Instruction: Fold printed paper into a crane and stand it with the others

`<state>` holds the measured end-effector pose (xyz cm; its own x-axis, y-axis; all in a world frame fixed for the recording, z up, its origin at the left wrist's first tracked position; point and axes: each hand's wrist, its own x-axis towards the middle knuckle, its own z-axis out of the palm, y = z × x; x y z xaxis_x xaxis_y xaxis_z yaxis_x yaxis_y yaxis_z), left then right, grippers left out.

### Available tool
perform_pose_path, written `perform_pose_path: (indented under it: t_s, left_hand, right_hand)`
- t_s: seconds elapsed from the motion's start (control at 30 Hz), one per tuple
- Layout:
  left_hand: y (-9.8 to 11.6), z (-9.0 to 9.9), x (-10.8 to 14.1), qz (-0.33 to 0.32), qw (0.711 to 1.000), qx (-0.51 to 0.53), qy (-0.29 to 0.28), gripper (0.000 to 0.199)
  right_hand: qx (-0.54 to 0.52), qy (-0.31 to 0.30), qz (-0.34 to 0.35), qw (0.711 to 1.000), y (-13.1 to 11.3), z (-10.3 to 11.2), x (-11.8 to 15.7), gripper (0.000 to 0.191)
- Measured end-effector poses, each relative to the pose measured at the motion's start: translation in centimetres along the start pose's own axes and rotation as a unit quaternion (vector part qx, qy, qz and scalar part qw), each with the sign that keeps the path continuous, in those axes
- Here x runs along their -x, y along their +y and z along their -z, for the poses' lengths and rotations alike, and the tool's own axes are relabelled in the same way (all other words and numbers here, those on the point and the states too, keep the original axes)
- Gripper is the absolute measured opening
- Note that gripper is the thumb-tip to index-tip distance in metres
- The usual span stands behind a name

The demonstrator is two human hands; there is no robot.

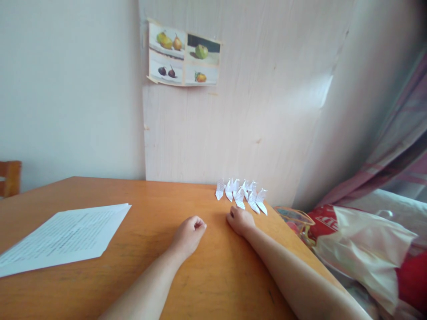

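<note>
My left hand [190, 234] rests near the middle of the wooden table [156, 200], its fingers curled into a loose fist with nothing showing in them. To the right and slightly farther off, my right hand [240, 221] is also closed, knuckles up, and I see nothing in it. Just beyond the right hand stands a group of several small folded white paper figures [239, 198], pointed like origami birds, some with printed lines on them. Neither hand holds one of these figures.
A stack of printed white sheets [70, 235] lies on the table's left side. Behind the table, a sheet of fruit paintings [184, 60] hangs on the wall panel. Bags [360, 249] and a pinkish curtain [383, 138] are beyond the right edge. A wooden chair back [12, 178] shows at far left.
</note>
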<state>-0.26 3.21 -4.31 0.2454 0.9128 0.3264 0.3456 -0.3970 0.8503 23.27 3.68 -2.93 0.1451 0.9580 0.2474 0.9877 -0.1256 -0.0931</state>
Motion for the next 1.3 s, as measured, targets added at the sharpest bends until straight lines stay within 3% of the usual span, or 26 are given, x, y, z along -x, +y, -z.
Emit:
perform_pose_path:
  t_s: [0.83, 1.3]
  left_hand:
    - [1.1, 0.8, 0.4, 0.003, 1.000, -0.014, -0.013, 0.027]
    - [0.5, 1.1, 0.2, 0.003, 1.000, -0.009, -0.026, 0.028]
  right_hand:
    - [-0.051, 0.008, 0.004, 0.999, 0.1, 0.0, -0.1, 0.026]
    - [-0.052, 0.009, 0.006, 0.999, -0.1, 0.2, 0.0, 0.027]
